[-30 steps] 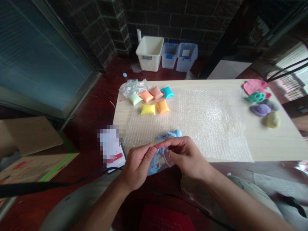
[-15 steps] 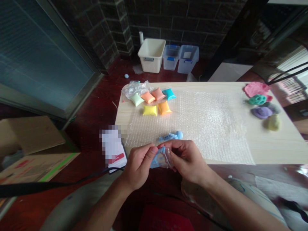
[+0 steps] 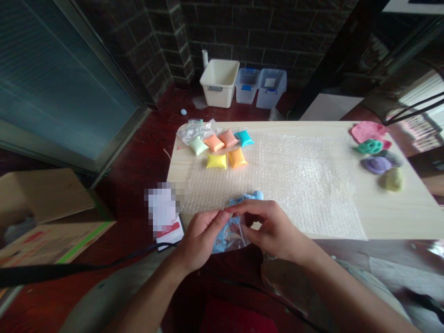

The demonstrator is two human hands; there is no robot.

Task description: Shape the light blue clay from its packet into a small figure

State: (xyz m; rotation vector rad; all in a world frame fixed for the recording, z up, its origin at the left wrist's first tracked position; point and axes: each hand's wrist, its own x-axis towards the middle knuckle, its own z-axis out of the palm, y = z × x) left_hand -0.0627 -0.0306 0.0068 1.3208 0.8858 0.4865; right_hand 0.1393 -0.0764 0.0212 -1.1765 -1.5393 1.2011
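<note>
A clear plastic bag [image 3: 231, 237] with light blue clay smeared inside hangs between my hands at the table's near edge. My left hand [image 3: 200, 238] is closed on its left side, thumb and fingers pinched together. My right hand [image 3: 268, 226] has its thumb at the bag's right edge, while its forefinger reaches left to the pinched top by my left thumb. Just beyond my fingers, a lump of light blue clay [image 3: 257, 194] with ragged pieces beside it lies on the bubble wrap [image 3: 298, 185].
Several coloured clay packets, among them a yellow packet [image 3: 217, 161], lie at the back left beside crumpled plastic [image 3: 197, 131]. Shaped clay pieces, including a purple piece [image 3: 377, 164], sit at the right end. Bins [image 3: 220, 85] stand behind the table; a cardboard box [image 3: 52, 217] is at left.
The plastic bag has spread lower and shows more of its blue-smeared inside. My right thumb and forefinger have moved farther apart. The view has shifted slightly.
</note>
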